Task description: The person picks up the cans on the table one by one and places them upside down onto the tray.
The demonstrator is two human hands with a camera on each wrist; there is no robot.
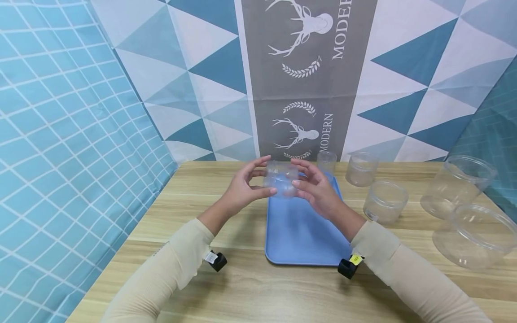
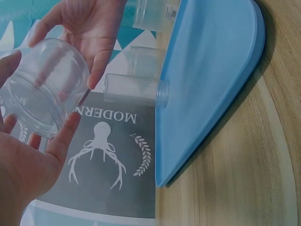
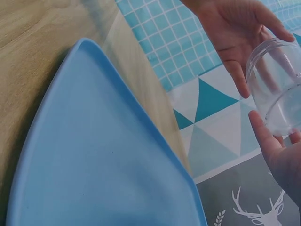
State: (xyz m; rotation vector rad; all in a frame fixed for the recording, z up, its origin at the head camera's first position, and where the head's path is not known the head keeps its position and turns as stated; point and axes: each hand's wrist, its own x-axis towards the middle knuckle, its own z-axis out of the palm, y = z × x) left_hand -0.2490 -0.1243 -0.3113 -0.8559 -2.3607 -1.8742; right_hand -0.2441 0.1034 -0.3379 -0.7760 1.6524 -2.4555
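Observation:
A clear round jar [image 1: 281, 176] is held on its side above the far part of a blue tray [image 1: 303, 237]. My left hand [image 1: 243, 183] grips its left end, the thumb below and the fingers over the far side. At the other end, my right hand [image 1: 317, 188] holds it with curved fingers and thumb. In the left wrist view the jar [image 2: 49, 87] shows a threaded neck and appears see-through. The right wrist view has the jar [image 3: 277, 89] between both hands, partly cut off by the frame edge.
Behind the tray stands a small narrow jar [image 1: 326, 162]. To the right are two medium clear jars, one farther back [image 1: 362, 169] and one nearer [image 1: 385, 202]. Two large clear containers [image 1: 456, 186] [image 1: 472, 237] stand at the far right. Patterned cloth walls edge the wooden table [image 1: 250, 287].

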